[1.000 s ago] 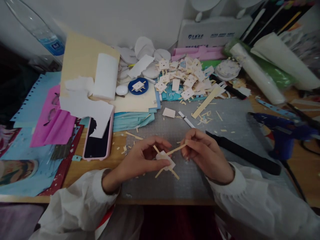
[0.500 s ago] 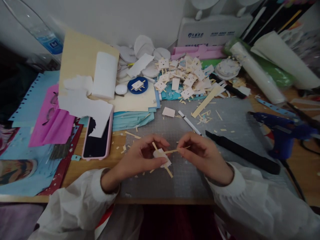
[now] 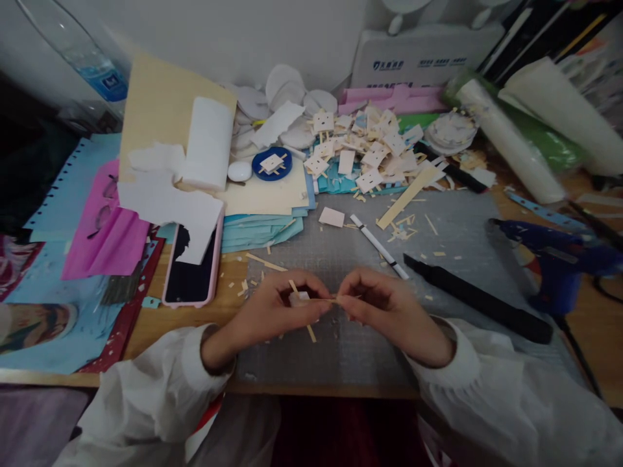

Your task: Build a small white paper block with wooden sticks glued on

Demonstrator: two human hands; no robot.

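My left hand (image 3: 285,308) pinches a small white paper figure (image 3: 299,296) between thumb and fingers, so that most of its face is covered. Narrow cream strips stick out of the figure above and below the thumb. Close beside it, my right hand (image 3: 389,314) is closed on a thin cream paper strip (image 3: 334,299) that runs across to the left fingertips. Whether the strip is attached to the figure I cannot tell. Both hands hover low over a grey cutting mat (image 3: 331,363). A blank paper card (image 3: 331,216) and a white pen (image 3: 379,246) lie beyond them.
Finished-looking paper figures (image 3: 374,149) are heaped at the back; one rests on a blue round lid (image 3: 257,170). To the right lie a black cutter-like tool (image 3: 477,298) and a blue glue gun (image 3: 555,259). A phone (image 3: 195,285) under torn paper is at left.
My right hand has come left, almost against the left one, with its strip. The figure has turned in my left hand and shows less of its face. The view has shifted slightly.
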